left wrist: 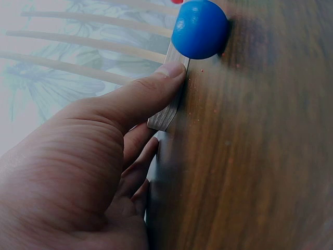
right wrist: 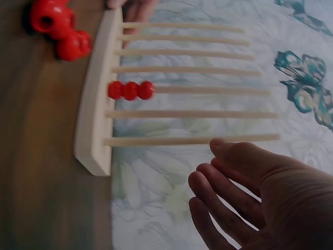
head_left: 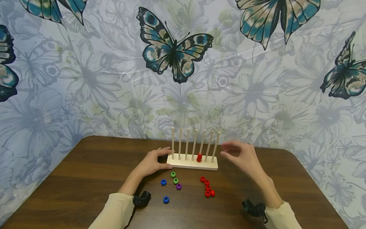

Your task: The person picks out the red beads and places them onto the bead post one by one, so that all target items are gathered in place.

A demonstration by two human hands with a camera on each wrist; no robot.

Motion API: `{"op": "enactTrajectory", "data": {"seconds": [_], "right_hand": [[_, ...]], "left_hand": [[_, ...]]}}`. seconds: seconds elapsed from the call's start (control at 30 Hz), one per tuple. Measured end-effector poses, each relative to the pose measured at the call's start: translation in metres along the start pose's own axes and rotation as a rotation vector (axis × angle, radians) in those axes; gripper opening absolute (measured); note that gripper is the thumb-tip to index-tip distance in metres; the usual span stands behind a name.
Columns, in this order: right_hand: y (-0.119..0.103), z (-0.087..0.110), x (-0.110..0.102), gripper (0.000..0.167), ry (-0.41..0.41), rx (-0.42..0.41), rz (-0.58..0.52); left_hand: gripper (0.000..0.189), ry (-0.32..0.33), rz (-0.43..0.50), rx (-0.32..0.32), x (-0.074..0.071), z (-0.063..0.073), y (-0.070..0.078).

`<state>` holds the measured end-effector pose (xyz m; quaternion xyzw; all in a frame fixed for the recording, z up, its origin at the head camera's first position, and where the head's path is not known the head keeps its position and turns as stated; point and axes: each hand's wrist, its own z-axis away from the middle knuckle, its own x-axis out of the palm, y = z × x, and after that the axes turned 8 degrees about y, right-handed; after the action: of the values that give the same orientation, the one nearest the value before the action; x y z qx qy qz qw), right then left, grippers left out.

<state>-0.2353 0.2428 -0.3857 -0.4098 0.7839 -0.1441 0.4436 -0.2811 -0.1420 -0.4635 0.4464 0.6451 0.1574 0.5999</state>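
A pale wooden peg stand point(head_left: 192, 163) with several upright pegs stands on the table. Three red beads point(right wrist: 131, 90) are threaded on its third peg from the right, stacked at the base. My left hand point(head_left: 152, 161) grips the stand's left end, the thumb point(left wrist: 156, 91) along the front edge and the other fingers behind. Beyond the right end, my right hand point(head_left: 241, 157) hovers beside the outermost peg with its fingers loosely bent and nothing between them. In the right wrist view its thumb tip point(right wrist: 218, 146) overlaps that peg.
In front of the stand lie loose beads: two green ones point(head_left: 173, 174), a purple one point(head_left: 178, 186), two blue ones point(head_left: 166, 199) and several red ones point(head_left: 207, 188). A butterfly-patterned cloth point(head_left: 183, 105) hangs behind the brown table point(head_left: 94, 178).
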Motion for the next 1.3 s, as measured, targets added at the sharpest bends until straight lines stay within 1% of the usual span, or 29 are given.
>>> {"op": "enactTrajectory", "data": {"seconds": [0.2,0.3,0.43,0.53,0.63,0.77,0.97,1.17,1.3], "right_hand": [[0.001,0.008,0.018,0.020,-0.107,0.017,-0.035],[0.000,0.010,0.027,0.019,-0.168,0.021,-0.079],[0.001,0.014,0.040,0.018,-0.285,0.034,-0.132],[0.002,0.018,0.049,0.018,-0.381,0.027,-0.153],[0.002,0.022,0.056,0.018,-0.450,0.027,-0.163],[-0.001,0.025,0.063,0.017,-0.488,0.028,-0.154],[-0.003,0.026,0.064,0.018,-0.513,0.036,-0.137],[-0.001,0.027,0.065,0.021,-0.526,0.022,-0.142],[-0.002,0.026,0.066,0.020,-0.509,0.021,-0.158]], "left_hand": [[0.061,0.000,0.002,0.000,0.000,0.000,0.001],[0.061,-0.001,0.000,-0.001,0.000,0.000,0.001],[0.062,-0.002,-0.002,-0.004,0.000,0.000,0.001],[0.062,-0.001,-0.002,-0.005,0.000,0.000,0.001],[0.062,0.000,-0.001,-0.003,0.000,0.000,0.000],[0.062,0.000,0.000,0.000,0.000,0.000,0.000],[0.062,-0.005,0.004,0.007,0.001,0.000,-0.001],[0.062,-0.002,0.002,-0.003,0.001,0.000,0.000],[0.061,0.005,-0.009,-0.003,0.000,0.000,-0.001]]}}
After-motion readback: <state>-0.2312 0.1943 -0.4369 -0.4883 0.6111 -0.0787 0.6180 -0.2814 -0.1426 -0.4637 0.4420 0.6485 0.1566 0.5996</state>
